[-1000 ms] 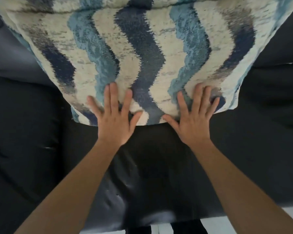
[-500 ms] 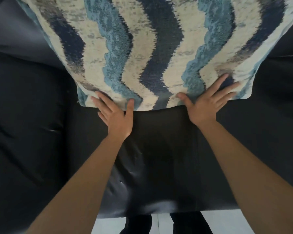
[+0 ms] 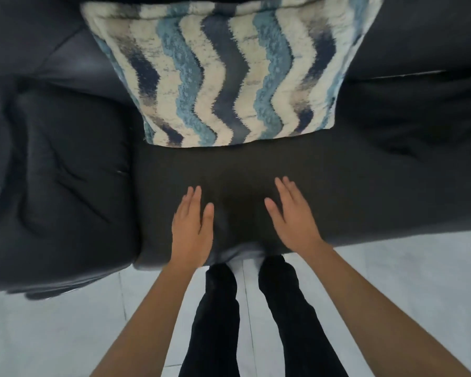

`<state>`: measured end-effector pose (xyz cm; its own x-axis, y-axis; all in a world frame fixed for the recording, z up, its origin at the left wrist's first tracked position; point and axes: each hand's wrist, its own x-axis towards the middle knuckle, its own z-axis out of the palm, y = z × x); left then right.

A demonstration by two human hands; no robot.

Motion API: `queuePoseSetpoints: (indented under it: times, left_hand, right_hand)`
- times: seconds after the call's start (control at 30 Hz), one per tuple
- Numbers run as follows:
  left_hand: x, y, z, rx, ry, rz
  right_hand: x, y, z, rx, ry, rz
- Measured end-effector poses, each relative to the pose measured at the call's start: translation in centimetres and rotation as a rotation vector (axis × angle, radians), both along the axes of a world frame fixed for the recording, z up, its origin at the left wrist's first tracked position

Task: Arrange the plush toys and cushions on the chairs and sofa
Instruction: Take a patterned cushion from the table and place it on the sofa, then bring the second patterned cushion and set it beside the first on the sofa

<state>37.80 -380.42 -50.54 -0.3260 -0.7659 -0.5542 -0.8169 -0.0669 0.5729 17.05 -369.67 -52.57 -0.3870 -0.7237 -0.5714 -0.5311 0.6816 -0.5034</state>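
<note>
Two empty hands, fingers straight: left hand (image 3: 192,227), right hand (image 3: 294,216), low centre; cushion (image 3: 229,77) top centre on sofa (image 3: 65,186) looks settled; next, fetch another.

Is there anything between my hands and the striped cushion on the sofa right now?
Nothing visible. The left hand and right hand are open over the front of the sofa seat, and the cushion sits further back against the backrest. Only bare dark seat lies between them.
</note>
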Motion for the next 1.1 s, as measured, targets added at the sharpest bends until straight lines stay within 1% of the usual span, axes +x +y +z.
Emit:
queuePoseSetpoints:
  times: [0.1,0.17,0.23,0.33,0.4,0.47,0.53,0.67,0.8,0.93,1.1]
  left_hand:
    - [1.2,4.2,11.8,0.116,0.128,0.201]
    - [2.4,6.1,18.5,0.145,0.152,0.284]
    - [3.5,7.6,24.4,0.118,0.194,0.343]
    - [4.7,8.4,31.5,0.036,0.285,0.419]
    - [5.5,8.2,34.8,-0.03,0.339,0.4]
    - [6.7,7.9,36.7,-0.097,0.356,0.35]
    - [7.8,7.3,37.8,-0.152,0.356,0.305]
    - [9.1,4.9,38.6,-0.134,0.403,0.213]
    - [8.4,1.7,38.7,-0.082,0.46,0.062]
    - [5.8,0.0,37.8,0.015,0.48,-0.145]
    - [-0.2,1.9,37.1,0.128,0.47,-0.388]
  right_hand:
    - [2.2,3.9,10.7,-0.021,-0.112,-0.198]
    - [3.0,6.3,17.4,-0.027,-0.141,-0.228]
    - [3.3,8.3,23.4,-0.074,-0.146,-0.261]
    - [3.1,10.0,31.0,-0.233,-0.189,-0.415]
    - [2.9,10.6,34.7,-0.353,-0.21,-0.509]
    - [2.7,11.3,36.7,-0.44,-0.207,-0.581]
    - [2.6,11.8,38.0,-0.491,-0.165,-0.642]
    - [3.1,13.2,39.2,-0.537,-0.073,-0.787]
    - [5.7,15.3,40.2,-0.497,-0.007,-0.974]
    - [9.7,18.9,40.4,-0.384,0.187,-1.083]
    - [13.9,25.1,40.7,-0.346,0.298,-1.403]
